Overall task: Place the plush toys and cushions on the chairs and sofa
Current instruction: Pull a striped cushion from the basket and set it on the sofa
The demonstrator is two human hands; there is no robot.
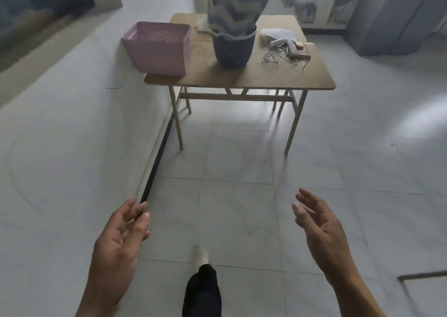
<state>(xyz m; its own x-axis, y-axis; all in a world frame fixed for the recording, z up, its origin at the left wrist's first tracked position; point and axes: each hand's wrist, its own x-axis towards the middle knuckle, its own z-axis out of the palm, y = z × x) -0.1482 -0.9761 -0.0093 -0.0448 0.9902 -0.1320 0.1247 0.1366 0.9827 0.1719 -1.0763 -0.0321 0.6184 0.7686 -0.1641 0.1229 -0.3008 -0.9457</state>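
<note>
A grey cushion with a wavy pattern (pixel 238 4) stands upright in a dark perforated basket (pixel 234 49) on a wooden table (pixel 278 74). A pink perforated basket (pixel 157 48) sits at the table's left corner; its inside looks bare from here. My left hand (pixel 121 239) and my right hand (pixel 319 224) hover low in front of me, both open and holding nothing, well short of the table. No plush toy, chair or sofa shows in this view.
Small tools, wires and a white bag (pixel 285 43) lie on the table's right side. A white wall with a dark baseboard (pixel 157 166) runs along the left. Grey curtains (pixel 399 14) hang at the back right. My leg and foot (pixel 202 280) are on the tiled floor.
</note>
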